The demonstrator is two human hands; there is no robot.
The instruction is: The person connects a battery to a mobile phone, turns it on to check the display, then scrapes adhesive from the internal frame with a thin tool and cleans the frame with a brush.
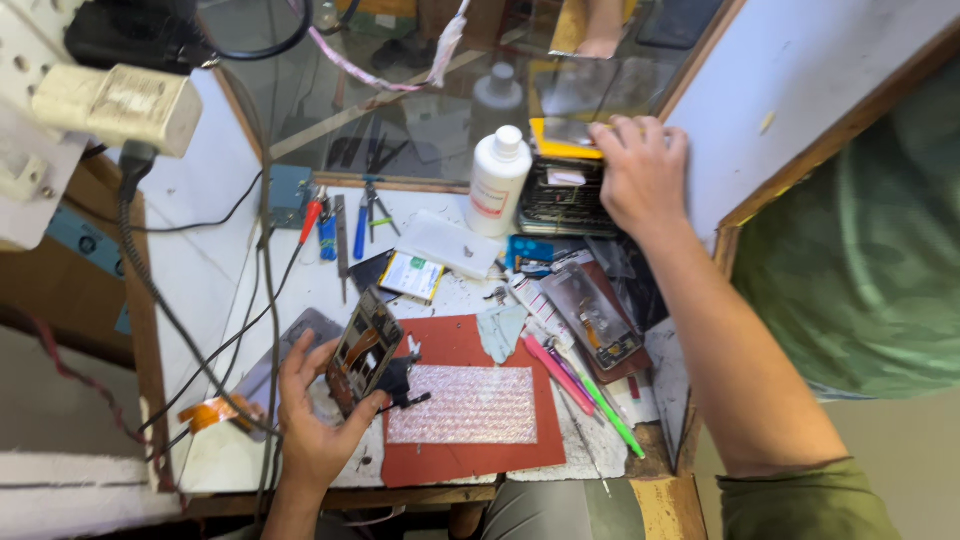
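Observation:
My left hand (312, 425) holds an opened phone frame (364, 350) with its inner boards exposed, tilted up above the near left of the red work mat (470, 465). A dark flex part hangs from the frame's lower edge. My right hand (640, 172) reaches to the back of the bench and rests on a stack of flat things, its fingers on a yellow-edged item (562, 140) that lies on a dark box (562, 198). A white bottle (497, 180) stands just left of that stack.
A bubble-textured sheet (465, 405) lies on the mat. Pink and green pens (590, 385), a second opened phone (592, 315), a small battery (412, 275), pliers and screwdrivers (345, 225) crowd the bench. Cables (230, 340) run down the left side. A glass panel stands behind.

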